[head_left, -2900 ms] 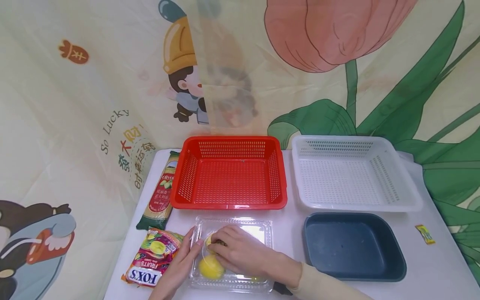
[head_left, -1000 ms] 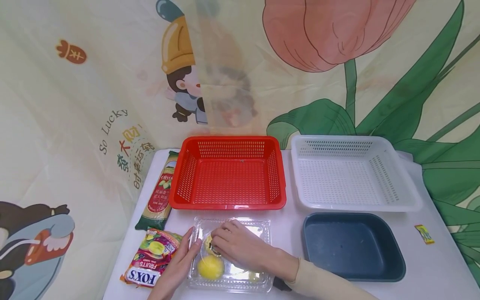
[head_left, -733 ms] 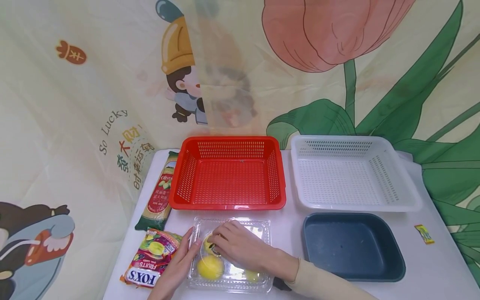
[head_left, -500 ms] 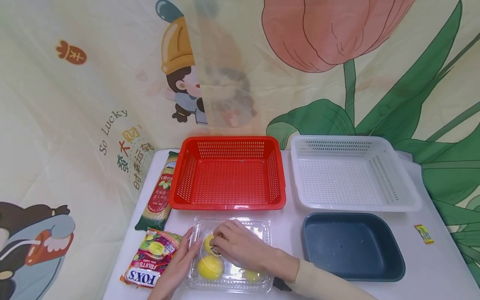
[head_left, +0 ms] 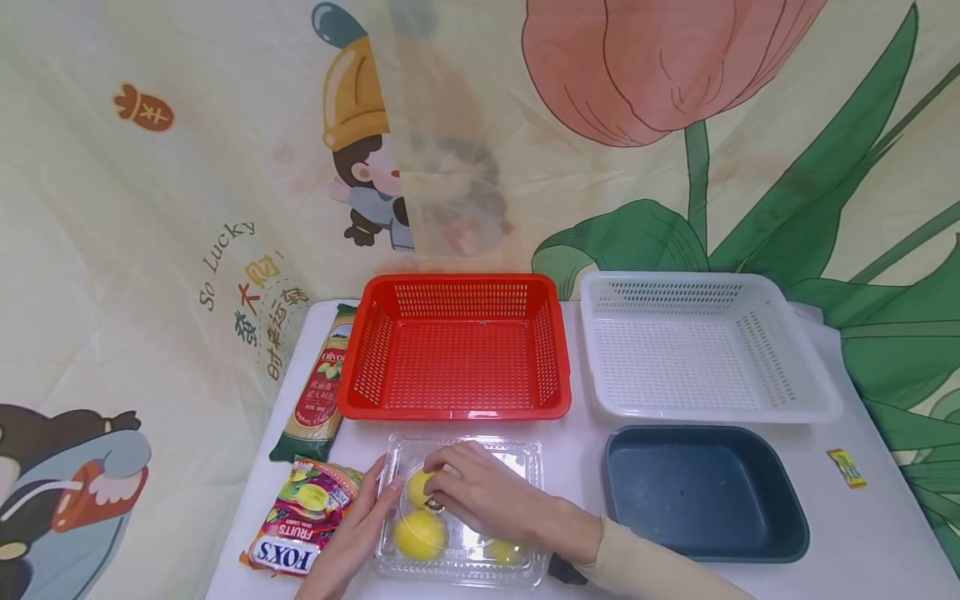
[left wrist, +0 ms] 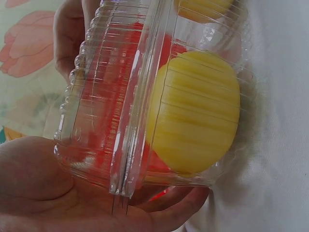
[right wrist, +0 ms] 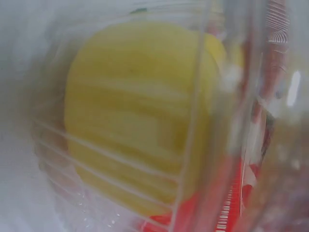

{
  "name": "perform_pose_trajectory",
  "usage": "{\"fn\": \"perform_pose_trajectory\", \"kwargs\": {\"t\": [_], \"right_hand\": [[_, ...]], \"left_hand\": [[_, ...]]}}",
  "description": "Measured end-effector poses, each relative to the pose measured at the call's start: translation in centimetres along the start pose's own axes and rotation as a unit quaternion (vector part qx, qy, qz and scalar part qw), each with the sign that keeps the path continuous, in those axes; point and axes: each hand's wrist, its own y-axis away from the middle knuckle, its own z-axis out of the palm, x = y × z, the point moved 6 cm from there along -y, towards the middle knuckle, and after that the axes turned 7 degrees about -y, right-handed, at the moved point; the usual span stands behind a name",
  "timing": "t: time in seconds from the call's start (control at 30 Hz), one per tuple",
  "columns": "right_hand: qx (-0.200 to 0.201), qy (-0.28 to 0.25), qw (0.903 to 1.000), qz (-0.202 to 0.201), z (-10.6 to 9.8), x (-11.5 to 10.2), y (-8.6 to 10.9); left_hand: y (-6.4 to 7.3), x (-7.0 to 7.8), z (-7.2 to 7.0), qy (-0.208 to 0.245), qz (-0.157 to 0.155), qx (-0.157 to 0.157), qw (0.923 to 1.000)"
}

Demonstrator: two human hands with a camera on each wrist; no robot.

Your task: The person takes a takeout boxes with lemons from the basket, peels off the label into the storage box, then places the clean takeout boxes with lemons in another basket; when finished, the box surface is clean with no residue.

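Clear box [head_left: 457, 572], three yellow fruits [head_left: 420, 535] showing inside, lies before the red basket [head_left: 456, 413], its longer side seemingly parallel to the counter's [head_left: 574, 457] back edge. Left hand [head_left: 363, 517] grips its left side; right hand [head_left: 483, 490] bends over the lid [head_left: 519, 461], whether pinching anything I can't tell.

Two-handed pose, close in but apart.
Left grip [head_left: 362, 521] angled up from bottom edge, palm inward, thumb spread from fairly straight fingers, bare left wrist [head_left: 318, 585]. Right grip [head_left: 487, 492] reaching across from lower right, back of hand up, fingers bent downward, tips partly hidden; forearm in beige sleeve [head_left: 660, 562], bare at the wrist.
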Motion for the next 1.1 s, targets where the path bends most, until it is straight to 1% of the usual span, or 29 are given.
{"fn": "perform_pose_trajectory", "kwargs": {"t": [0.17,0.33,0.53,0.63,0.8,0.93,1.1], "right_hand": [[0.027,-0.012,0.9993,-0.024,-0.4,-0.1,0.2],[0.042,-0.019,0.9984,-0.033,-0.9,-0.2,0.5],[0.052,-0.036,0.9977,-0.024,-1.4,-0.4,0.8],[0.057,-0.036,0.9975,-0.021,-1.6,-0.4,0.8],[0.067,-0.054,0.9961,-0.020,-2.0,-0.4,0.9],[0.072,-0.074,0.9945,-0.014,-2.8,-0.5,1.3],[0.082,-0.074,0.9938,0.017,-4.5,-0.3,2.2]], "left_hand": [[-0.1,-0.1,0.0,-0.014,-0.011,-0.002,0.9998],[0.0,-0.2,0.0,-0.015,-0.023,-0.004,0.9996],[0.1,-0.1,0.0,-0.019,-0.024,-0.007,0.9995],[0.0,-0.1,0.0,-0.017,-0.025,-0.008,0.9995],[0.0,-0.1,0.0,-0.018,-0.023,-0.005,0.9995],[-0.1,0.0,0.1,-0.023,-0.024,-0.004,0.9994],[-0.2,0.0,0.2,-0.025,-0.028,-0.002,0.9993]]}}
